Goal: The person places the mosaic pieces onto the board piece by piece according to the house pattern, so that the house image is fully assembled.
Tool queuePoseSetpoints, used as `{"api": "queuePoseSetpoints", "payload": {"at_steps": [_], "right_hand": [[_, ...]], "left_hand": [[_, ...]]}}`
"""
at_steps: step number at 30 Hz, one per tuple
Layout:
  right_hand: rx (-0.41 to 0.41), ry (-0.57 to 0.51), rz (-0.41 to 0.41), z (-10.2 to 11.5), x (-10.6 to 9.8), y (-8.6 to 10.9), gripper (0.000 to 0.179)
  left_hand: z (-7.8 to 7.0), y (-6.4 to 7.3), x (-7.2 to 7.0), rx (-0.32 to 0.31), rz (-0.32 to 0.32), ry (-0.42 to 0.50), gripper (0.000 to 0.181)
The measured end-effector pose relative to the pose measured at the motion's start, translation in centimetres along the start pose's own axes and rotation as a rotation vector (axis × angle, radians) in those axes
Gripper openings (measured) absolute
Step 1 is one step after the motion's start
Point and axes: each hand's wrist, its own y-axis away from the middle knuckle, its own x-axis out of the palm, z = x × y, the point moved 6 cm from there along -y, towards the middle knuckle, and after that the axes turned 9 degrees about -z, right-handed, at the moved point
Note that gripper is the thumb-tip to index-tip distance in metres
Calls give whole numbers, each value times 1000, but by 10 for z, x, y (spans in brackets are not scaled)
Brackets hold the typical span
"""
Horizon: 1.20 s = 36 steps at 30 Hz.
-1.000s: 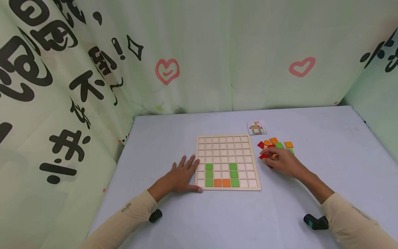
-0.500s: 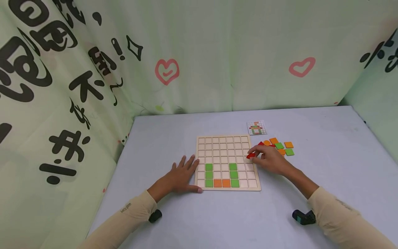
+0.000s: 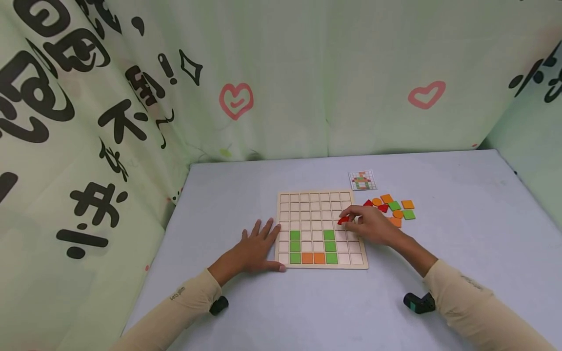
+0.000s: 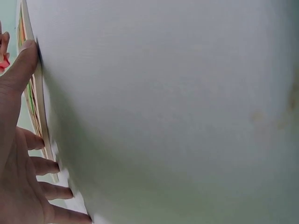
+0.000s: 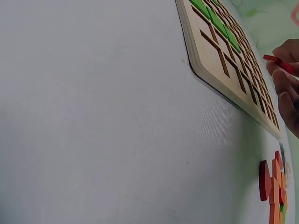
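Observation:
A square wooden grid board [image 3: 347,266] lies on the table with two columns of green square tiles [image 3: 295,246] and two orange square tiles [image 3: 313,258] between their lower ends. At its left edge rests my left hand [image 3: 254,251], fingers spread straight; the left wrist view shows the thumb [image 4: 25,63] against the board's side. My right hand [image 3: 371,225] pinches a small red tile [image 3: 343,221] between thumb and fingers, over the board's right part. In the right wrist view the red tile [image 5: 279,63] is tilted and raised above the grid.
Right of the board lies a loose pile of red, orange and green tiles [image 3: 407,214], square, round and other shapes. A small pattern card [image 3: 362,180] sits behind the board's right corner. A printed curtain [image 3: 327,97] hangs behind the table.
My right hand has moved left from the tile pile to over the board, carrying the red tile. The left hand has stayed in place.

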Motion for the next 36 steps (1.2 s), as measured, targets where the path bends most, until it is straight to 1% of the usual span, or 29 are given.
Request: {"api": "queuePoseSetpoints", "payload": {"at_steps": [10, 15, 18, 28, 34, 36], "right_hand": [[-4, -54, 37, 8, 9, -7, 27], [-6, -103, 68, 12, 17, -13, 21], [-18, -112, 84, 15, 22, -16, 19], [-72, -111, 131, 34, 36, -29, 23], [-60, -156, 161, 42, 50, -38, 19], [-61, -150, 160, 45, 54, -41, 18]], "left_hand": [[3, 0, 3, -27, -6, 15, 114], [2, 0, 1, -32, -7, 15, 114], [2, 1, 1, -37, -7, 16, 114], [1, 1, 1, -41, -20, 22, 114], [1, 2, 3, -46, -13, 14, 114], [2, 1, 4, -51, -12, 9, 115]]}}
